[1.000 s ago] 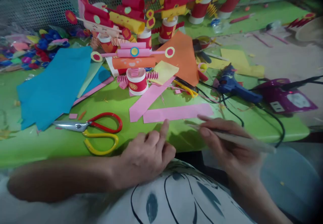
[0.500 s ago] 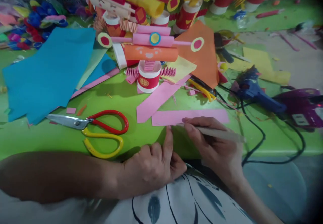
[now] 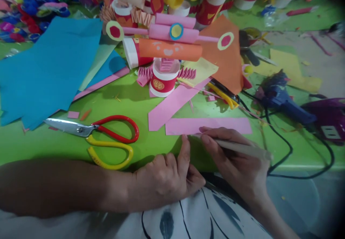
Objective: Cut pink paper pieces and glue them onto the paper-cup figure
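A pink paper strip (image 3: 183, 126) lies flat near the table's front edge. My right hand (image 3: 242, 160) is closed round a pale pen (image 3: 239, 148), its tip at the strip's lower edge. The index finger of my left hand (image 3: 167, 174) points up and touches or nearly touches that same edge. The thumb sticks out to the right, the other fingers are curled, and nothing shows in this hand. A second pink strip (image 3: 164, 113) with a pointed end slants behind the first. Scissors (image 3: 107, 135) with one red and one yellow handle lie open to the left.
A paper figure on a red-and-white cup (image 3: 165, 83) stands behind the strips, with similar figures farther back. Blue paper (image 3: 54, 66) lies left, orange paper (image 3: 218, 56) behind. On the right are a blue glue gun (image 3: 288, 102), its black cord (image 3: 288, 138) and a purple device (image 3: 327, 115).
The whole view has shifted slightly, so the things appear a little farther right and higher at the back. Both hands keep nearly the same place at the pink strip.
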The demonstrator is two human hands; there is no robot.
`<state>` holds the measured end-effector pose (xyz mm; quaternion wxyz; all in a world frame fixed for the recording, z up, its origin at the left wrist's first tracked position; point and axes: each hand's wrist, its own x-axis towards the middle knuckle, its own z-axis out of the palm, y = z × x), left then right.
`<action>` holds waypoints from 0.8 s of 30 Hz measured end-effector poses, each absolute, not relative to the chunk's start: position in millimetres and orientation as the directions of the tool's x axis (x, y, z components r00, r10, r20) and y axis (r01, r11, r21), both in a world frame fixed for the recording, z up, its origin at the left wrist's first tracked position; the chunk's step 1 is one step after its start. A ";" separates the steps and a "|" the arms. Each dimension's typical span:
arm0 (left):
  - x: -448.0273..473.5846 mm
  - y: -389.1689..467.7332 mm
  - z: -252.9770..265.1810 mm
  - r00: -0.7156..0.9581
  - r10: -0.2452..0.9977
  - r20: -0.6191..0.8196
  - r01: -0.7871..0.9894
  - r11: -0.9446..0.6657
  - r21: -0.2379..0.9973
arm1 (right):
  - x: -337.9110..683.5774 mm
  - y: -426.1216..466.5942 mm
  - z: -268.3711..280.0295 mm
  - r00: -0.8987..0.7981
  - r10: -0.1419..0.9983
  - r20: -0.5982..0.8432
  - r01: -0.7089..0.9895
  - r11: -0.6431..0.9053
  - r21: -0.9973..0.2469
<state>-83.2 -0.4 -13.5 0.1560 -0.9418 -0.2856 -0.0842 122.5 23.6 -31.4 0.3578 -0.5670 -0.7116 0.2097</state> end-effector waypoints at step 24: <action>-82.1 1.2 -11.4 0.827 0.512 0.231 0.559 -0.794 -0.239 | 122.4 23.9 -30.6 -0.107 0.954 0.279 0.673 0.276 -0.687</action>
